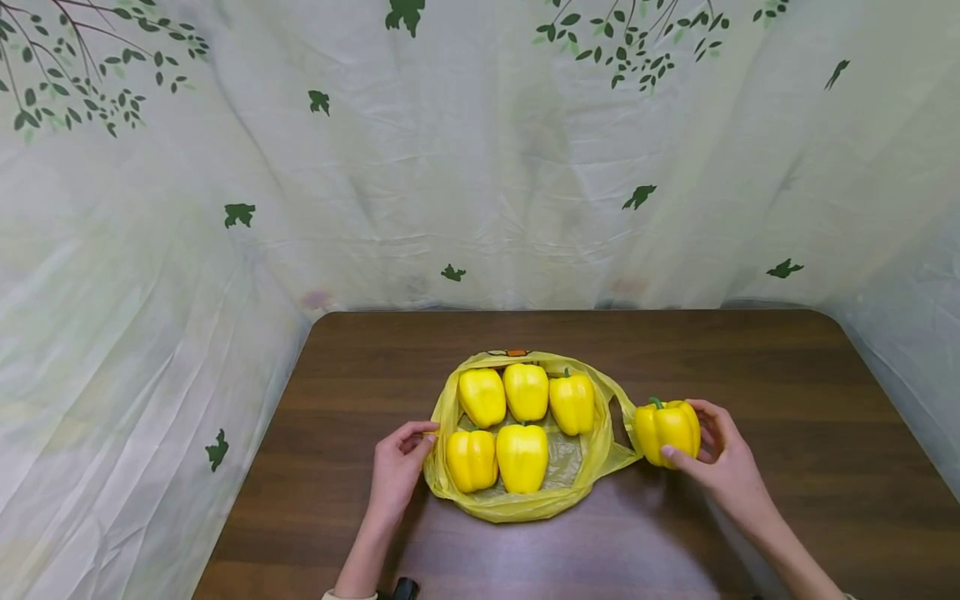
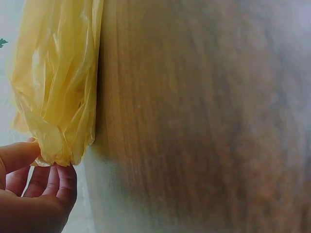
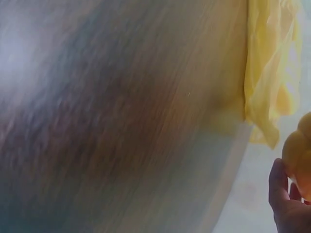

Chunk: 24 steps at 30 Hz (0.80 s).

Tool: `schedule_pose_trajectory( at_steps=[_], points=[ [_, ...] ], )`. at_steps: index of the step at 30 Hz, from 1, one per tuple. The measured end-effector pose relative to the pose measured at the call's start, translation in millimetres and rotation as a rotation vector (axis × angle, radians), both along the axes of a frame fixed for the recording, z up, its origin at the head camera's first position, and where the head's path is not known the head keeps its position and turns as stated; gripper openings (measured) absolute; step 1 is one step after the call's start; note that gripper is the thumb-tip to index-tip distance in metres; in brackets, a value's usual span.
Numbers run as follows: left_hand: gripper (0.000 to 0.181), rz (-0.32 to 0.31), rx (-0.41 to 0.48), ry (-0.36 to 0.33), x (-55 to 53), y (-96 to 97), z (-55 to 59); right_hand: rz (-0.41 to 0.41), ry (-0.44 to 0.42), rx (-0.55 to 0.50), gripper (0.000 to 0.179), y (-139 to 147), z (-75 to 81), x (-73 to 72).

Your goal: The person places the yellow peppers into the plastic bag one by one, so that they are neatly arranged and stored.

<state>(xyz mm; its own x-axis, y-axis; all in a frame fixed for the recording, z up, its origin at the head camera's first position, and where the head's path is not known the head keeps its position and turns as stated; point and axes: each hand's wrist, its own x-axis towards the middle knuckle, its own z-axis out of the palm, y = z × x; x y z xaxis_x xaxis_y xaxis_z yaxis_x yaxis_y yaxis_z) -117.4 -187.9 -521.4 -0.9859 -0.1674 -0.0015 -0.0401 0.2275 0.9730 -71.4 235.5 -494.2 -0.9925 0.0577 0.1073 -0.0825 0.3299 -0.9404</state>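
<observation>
A yellow plastic bag (image 1: 558,510) lies spread open on the table, with several yellow bell peppers (image 1: 522,458) in two rows inside it. At its left edge, my left hand (image 1: 401,462) pinches the bag's side between thumb and fingers; the left wrist view shows the gathered yellow plastic (image 2: 58,97) at the fingertips. Just right of the bag, my right hand (image 1: 723,454) grips another yellow bell pepper (image 1: 666,432), its green stem uppermost. That pepper (image 3: 301,155) is partly cut off in the right wrist view, close to the bag's handle (image 3: 267,97).
The brown wooden table (image 1: 360,367) has rounded far corners. Behind it and along both sides hangs a pale curtain (image 1: 487,167) printed with green leaves and branches. A small black object (image 1: 406,588) shows by the left wrist at the bottom edge.
</observation>
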Motion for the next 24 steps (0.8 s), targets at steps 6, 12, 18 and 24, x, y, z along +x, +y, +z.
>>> schedule_pose_trajectory(
  at_steps=[6,12,18,24],
  points=[
    [0.015,0.003,-0.008,-0.003,0.6,1.0,1.1,0.02,-0.046,0.052,0.071,-8.5,1.3,1.3],
    [0.016,-0.001,-0.003,-0.01,1.3,1.0,1.7,0.055,-0.057,0.008,0.068,-17.3,0.9,0.9],
    [0.015,-0.001,0.001,-0.012,1.5,1.1,1.8,0.073,-0.07,-0.015,0.068,-26.5,0.3,-0.6],
    [0.015,0.001,0.001,0.0,1.0,0.4,0.5,0.06,-0.02,0.066,0.066,-33.7,-0.8,-2.7]
  ],
)
